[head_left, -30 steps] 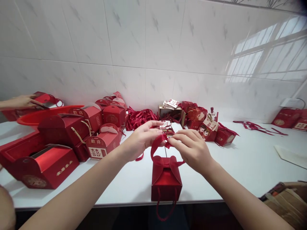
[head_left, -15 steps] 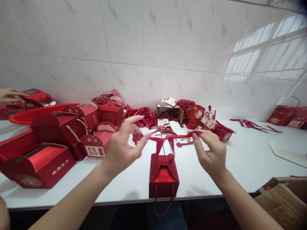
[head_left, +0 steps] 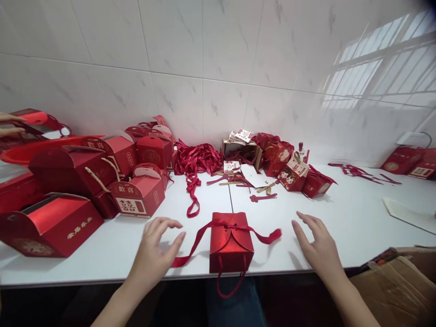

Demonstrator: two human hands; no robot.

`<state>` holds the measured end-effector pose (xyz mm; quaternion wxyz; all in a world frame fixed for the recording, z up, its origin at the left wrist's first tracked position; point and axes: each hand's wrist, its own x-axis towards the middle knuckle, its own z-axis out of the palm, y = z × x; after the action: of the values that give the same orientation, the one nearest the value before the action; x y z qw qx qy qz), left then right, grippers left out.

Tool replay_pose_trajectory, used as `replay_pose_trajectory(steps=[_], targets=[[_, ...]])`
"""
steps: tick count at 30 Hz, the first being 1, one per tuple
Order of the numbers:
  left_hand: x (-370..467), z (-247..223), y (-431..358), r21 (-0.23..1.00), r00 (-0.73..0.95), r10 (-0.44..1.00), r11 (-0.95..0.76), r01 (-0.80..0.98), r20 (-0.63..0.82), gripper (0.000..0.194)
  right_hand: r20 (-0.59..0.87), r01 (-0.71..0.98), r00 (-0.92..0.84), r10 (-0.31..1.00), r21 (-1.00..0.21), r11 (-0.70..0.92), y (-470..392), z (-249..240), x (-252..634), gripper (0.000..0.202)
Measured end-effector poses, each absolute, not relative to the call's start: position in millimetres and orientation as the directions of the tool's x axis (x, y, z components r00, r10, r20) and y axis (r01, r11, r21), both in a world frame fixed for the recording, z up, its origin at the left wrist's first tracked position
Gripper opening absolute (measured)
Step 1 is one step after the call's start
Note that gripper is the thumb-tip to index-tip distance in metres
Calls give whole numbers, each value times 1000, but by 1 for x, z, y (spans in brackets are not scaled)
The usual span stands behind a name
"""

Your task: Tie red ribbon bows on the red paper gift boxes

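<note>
Near six o'clock in your view, by the front edge of the white table (head_left: 357, 218), stands the red gift box (head_left: 232, 247), tied with a red satin ribbon (head_left: 232, 226); its cord handle (head_left: 231, 296) hangs past that edge. Counting from the box, your left hand (head_left: 155, 247) is at nine o'clock, thumb and fingers parted; your right hand (head_left: 316, 245) is at three, fingers spread, apart from the ribbon. At ten, a gable box (head_left: 139, 200) reads 歡喜 and 囍; at nine, beyond your left hand, a larger carton (head_left: 68, 227) reads 安居乐业. Print on the stacked cards (head_left: 244, 135) at twelve is too small to read. You cannot tell whether the left ribbon tail touches your hand, since its tip is hidden. A co-worker's hand (head_left: 10, 125) at ten and a cardboard box (head_left: 398, 281) near four are cut off. Your widest room lies toward two o'clock.
</note>
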<state>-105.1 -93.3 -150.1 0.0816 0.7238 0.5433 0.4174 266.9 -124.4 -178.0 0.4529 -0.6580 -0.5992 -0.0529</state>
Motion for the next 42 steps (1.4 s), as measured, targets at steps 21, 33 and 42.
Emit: replay_pose_trajectory(steps=[21,33,42], targets=[[-67,-112,-63,799,356,928,-131,587,-110,34,412,491,-137,901,-762,423,-118,-131,202,27],[-42,-76,-80,934,665,745,-195,298,-57,40,781,632,-32,623,-467,618,-125,-116,166,26],[-22,-108,-107,508,516,750,-661,552,414,21,434,378,-29,901,-829,411,-128,-115,140,18]])
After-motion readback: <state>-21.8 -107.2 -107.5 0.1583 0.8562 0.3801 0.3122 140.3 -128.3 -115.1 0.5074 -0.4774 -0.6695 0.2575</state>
